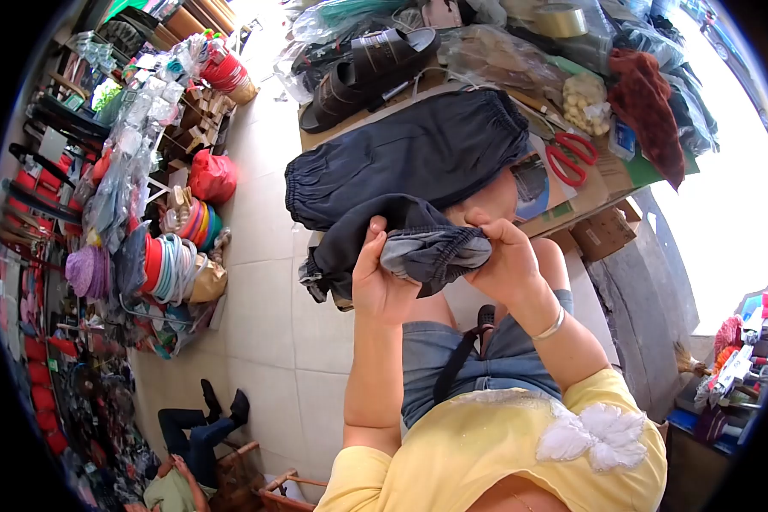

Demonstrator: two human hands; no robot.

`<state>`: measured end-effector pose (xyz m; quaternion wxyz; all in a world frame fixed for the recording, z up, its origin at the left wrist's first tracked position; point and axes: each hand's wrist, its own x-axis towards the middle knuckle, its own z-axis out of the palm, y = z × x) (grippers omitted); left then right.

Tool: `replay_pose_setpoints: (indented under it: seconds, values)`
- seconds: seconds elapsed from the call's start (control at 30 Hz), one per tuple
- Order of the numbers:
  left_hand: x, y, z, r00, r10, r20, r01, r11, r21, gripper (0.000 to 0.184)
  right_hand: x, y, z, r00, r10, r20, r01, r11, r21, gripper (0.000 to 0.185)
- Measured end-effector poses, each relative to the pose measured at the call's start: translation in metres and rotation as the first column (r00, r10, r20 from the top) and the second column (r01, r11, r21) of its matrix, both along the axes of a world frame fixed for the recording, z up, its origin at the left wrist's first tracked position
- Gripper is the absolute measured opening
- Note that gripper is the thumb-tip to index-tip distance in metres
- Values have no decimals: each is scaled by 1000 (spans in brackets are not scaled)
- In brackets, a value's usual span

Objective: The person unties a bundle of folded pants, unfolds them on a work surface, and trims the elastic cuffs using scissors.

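Both my hands hold a dark sleeve cover (363,230) by its elastic cuff, with the grey inner side showing at the opening. My left hand (382,277) grips the cuff's left edge, thumb up. On the other edge, my right hand (505,256) pinches the gathered rim with thumb and fingers. Just beyond lies a second dark sleeve cover (410,154), flat, with gathered ends, across the front of the cardboard-covered table (593,192). Red-handled scissors (570,160) rest to its right.
Black sandals (371,72), a roll of tape (561,20), a bag of pale round pieces (585,104) and a brown-red cloth (644,107) crowd the table. Shelves of hats (90,271) and goods line the left. A seated person (179,478) is at lower left.
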<state>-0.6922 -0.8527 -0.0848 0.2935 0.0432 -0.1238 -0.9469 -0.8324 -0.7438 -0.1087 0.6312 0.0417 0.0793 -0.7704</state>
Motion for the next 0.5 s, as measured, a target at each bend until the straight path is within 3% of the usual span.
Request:
replay_pose_setpoints:
  seconds: [0.03, 0.1, 0.33, 0.4, 0.43, 0.5]
  values:
    - [0, -1, -6, 1000, -7, 0, 7, 1000, 5, 17, 0, 2, 3, 1000, -7, 0, 7, 1000, 5, 11]
    - [0, -7, -18, 977, -75, -201, 55, 993, -106, 23, -2, 2, 6, 998, 10, -67, -16, 997, -78, 9]
    - [-2, 2, -12, 995, -17, -103, -15, 954, -300, 31, -4, 5, 7, 909, -74, -410, 39, 995, -92, 19]
    - [-3, 3, -11, 999, 13, -44, -28, 928, -371, 38, 0, 9, 16, 796, -140, -589, 173, 985, 0, 24]
    - [-4, 4, -9, 999, 11, -45, -27, 929, -370, 38, 2, 9, 15, 795, -141, -590, 175, 985, 0, 24]
    - [-7, 7, -6, 998, 56, 7, -48, 898, -438, 44, 4, 10, 8, 489, -277, -827, 437, 899, -43, 26]
